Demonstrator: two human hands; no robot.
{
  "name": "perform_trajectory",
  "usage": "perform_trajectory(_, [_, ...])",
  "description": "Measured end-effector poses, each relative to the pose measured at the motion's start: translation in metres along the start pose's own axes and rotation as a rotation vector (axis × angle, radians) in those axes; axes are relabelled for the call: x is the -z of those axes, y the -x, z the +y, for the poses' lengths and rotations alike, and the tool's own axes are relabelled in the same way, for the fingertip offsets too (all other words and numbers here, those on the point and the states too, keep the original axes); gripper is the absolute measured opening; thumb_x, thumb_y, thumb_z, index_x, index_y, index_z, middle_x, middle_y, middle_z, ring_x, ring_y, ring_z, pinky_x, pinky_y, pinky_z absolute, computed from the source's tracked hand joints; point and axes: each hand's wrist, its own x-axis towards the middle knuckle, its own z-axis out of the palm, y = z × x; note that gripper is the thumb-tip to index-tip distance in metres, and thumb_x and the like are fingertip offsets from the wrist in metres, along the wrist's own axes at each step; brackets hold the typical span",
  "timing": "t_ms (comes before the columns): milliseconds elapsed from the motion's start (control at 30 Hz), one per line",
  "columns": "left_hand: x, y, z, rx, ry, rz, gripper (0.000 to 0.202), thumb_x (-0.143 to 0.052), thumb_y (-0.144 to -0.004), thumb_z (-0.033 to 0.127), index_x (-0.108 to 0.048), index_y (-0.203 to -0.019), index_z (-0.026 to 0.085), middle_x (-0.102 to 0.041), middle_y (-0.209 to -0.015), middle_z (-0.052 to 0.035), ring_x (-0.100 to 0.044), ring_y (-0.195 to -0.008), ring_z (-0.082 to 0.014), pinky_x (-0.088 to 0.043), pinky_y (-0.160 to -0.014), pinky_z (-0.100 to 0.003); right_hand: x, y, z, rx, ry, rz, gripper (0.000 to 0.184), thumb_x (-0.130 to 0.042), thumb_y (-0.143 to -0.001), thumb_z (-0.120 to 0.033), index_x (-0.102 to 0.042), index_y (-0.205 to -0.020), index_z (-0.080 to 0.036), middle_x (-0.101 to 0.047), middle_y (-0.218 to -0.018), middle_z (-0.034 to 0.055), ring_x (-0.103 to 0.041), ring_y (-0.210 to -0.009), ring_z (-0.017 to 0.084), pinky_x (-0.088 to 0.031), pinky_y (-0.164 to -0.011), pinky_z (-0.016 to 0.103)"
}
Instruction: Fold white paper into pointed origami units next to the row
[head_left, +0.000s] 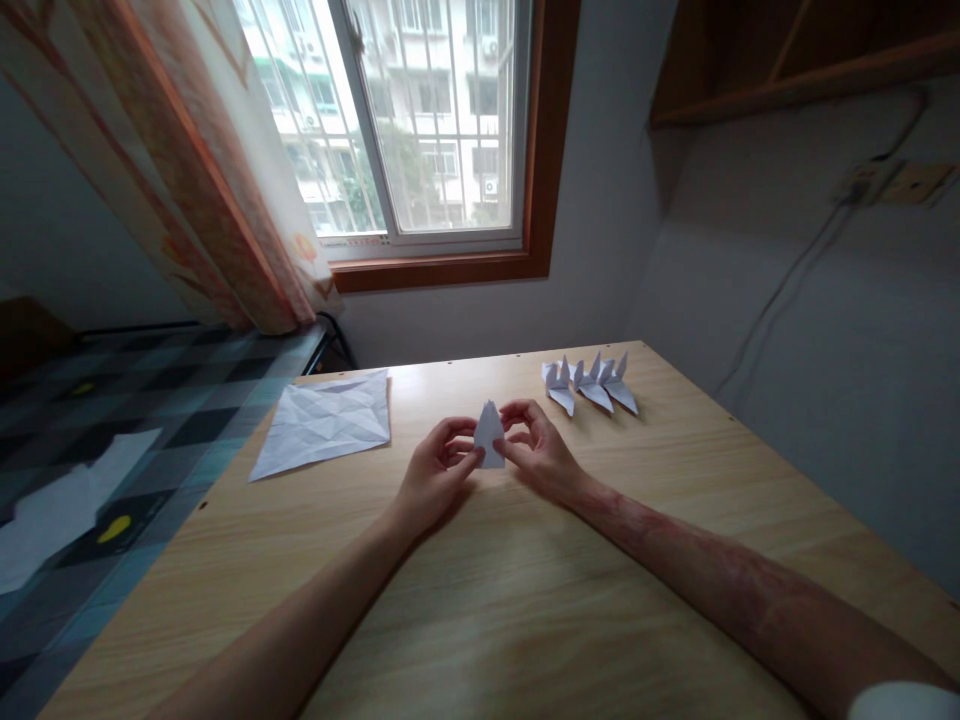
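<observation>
Between both hands, a small piece of folded white paper [490, 438] is held upright just above the table, with its pointed end up and its flat edge down. My left hand [441, 465] pinches its left side between thumb and fingers. On the opposite side, my right hand [541, 455] grips the right edge the same way. Behind and to the right stand three folded paper cranes [592, 384] in a row. A creased white sheet [330, 422] lies flat to the left of my left hand.
The wooden table [465, 620] reaches toward the wall below a window [442, 120]. To the left is a bed with a checked cover [247, 380], white paper [75, 510] lying on it. A curtain [202, 150] hangs above, and a cable [780, 290] runs down the right wall.
</observation>
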Motion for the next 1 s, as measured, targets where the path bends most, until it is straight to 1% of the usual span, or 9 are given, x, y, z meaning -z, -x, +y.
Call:
perform_trajectory(100, [0.0, -0.001, -0.001, -0.014, 0.031, 0.001, 0.039, -0.09, -0.09, 0.035, -0.071, -0.12, 0.019, -0.077, -0.12, -0.0078, -0.078, -0.092, -0.0184, -0.064, -0.086, -0.032, 0.0, -0.002, -0.001, -0.075, -0.024, -0.048, 0.033, -0.084, -0.093, -0.042, -0.067, -0.116, -0.025, -0.071, -0.117, 0.005, -0.069, -0.102, 0.021, -0.058, -0.089, 0.037])
perform_trajectory(233, [0.001, -0.001, -0.002, -0.03, 0.032, 0.011, 0.04, -0.09, -0.089, 0.037, -0.071, -0.119, 0.019, -0.076, -0.118, -0.0074, -0.077, -0.091, -0.0183, -0.065, -0.085, -0.032, -0.001, -0.005, 0.002, -0.151, -0.146, -0.119, 0.043, -0.088, -0.09, -0.053, -0.068, -0.115, -0.024, -0.071, -0.094, 0.0011, -0.067, -0.081, 0.018, -0.054, -0.073, 0.032])
perform_trajectory(367, [-0.002, 0.0, -0.002, 0.02, 0.001, -0.007, 0.045, -0.091, -0.089, 0.039, -0.069, -0.123, 0.02, -0.076, -0.117, -0.0065, -0.076, -0.085, -0.0165, -0.063, -0.076, -0.028, 0.0, -0.006, 0.006, -0.123, -0.154, -0.087, 0.041, -0.09, -0.089, -0.052, -0.067, -0.109, -0.024, -0.066, -0.082, -0.0026, -0.063, -0.072, 0.016, -0.05, -0.067, 0.03])
perform_trajectory(467, [-0.004, 0.002, 0.0, 0.112, -0.054, -0.074, 0.046, -0.089, -0.09, 0.043, -0.069, -0.124, 0.02, -0.079, -0.103, -0.0052, -0.077, -0.079, -0.0172, -0.061, -0.071, -0.027, 0.0, -0.004, 0.005, -0.068, -0.115, -0.049, 0.037, -0.087, -0.092, -0.048, -0.066, -0.112, -0.026, -0.063, -0.079, -0.0041, -0.062, -0.072, 0.016, -0.05, -0.069, 0.031])
perform_trajectory(533, [-0.004, 0.003, 0.001, 0.151, -0.088, -0.094, 0.041, -0.088, -0.091, 0.046, -0.072, -0.117, 0.018, -0.081, -0.096, -0.0054, -0.079, -0.079, -0.0188, -0.062, -0.073, -0.029, -0.001, -0.002, 0.002, -0.027, -0.083, -0.04, 0.038, -0.084, -0.094, -0.043, -0.065, -0.124, -0.028, -0.061, -0.08, -0.0055, -0.062, -0.073, 0.016, -0.052, -0.072, 0.031])
perform_trajectory(600, [-0.004, 0.003, 0.002, 0.158, -0.106, -0.078, 0.039, -0.089, -0.09, 0.048, -0.073, -0.108, 0.017, -0.081, -0.094, -0.0052, -0.08, -0.079, -0.0199, -0.062, -0.075, -0.03, -0.001, -0.001, -0.001, 0.009, -0.035, -0.038, 0.046, -0.082, -0.096, -0.037, -0.063, -0.137, -0.031, -0.061, -0.082, -0.0057, -0.062, -0.076, 0.016, -0.053, -0.077, 0.032])
perform_trajectory(667, [-0.004, 0.003, 0.003, 0.159, -0.105, -0.062, 0.039, -0.09, -0.088, 0.049, -0.074, -0.104, 0.017, -0.08, -0.09, -0.0043, -0.08, -0.079, -0.0205, -0.063, -0.075, -0.03, -0.001, 0.0, -0.005, 0.031, 0.015, -0.031, 0.05, -0.081, -0.096, -0.033, -0.063, -0.142, -0.033, -0.066, -0.092, -0.0033, -0.064, -0.079, 0.016, -0.055, -0.08, 0.033])
perform_trajectory(800, [-0.004, 0.003, 0.003, 0.156, -0.101, -0.041, 0.037, -0.09, -0.088, 0.048, -0.075, -0.102, 0.017, -0.08, -0.088, -0.0042, -0.08, -0.077, -0.0207, -0.063, -0.074, -0.031, 0.0, 0.0, -0.008, 0.061, 0.095, 0.008, 0.043, -0.08, -0.096, -0.03, -0.067, -0.137, -0.033, -0.069, -0.121, 0.0027, -0.067, -0.086, 0.015, -0.058, -0.082, 0.034])
perform_trajectory(1000, [-0.004, 0.003, 0.004, 0.151, -0.118, -0.046, 0.036, -0.09, -0.089, 0.047, -0.076, -0.104, 0.017, -0.08, -0.089, -0.0048, -0.079, -0.077, -0.0198, -0.061, -0.072, -0.029, 0.0, 0.0, -0.013, 0.167, 0.193, 0.018, 0.014, -0.08, -0.098, -0.034, -0.078, -0.111, -0.029, -0.068, -0.12, 0.0049, -0.067, -0.098, 0.02, -0.06, -0.085, 0.037])
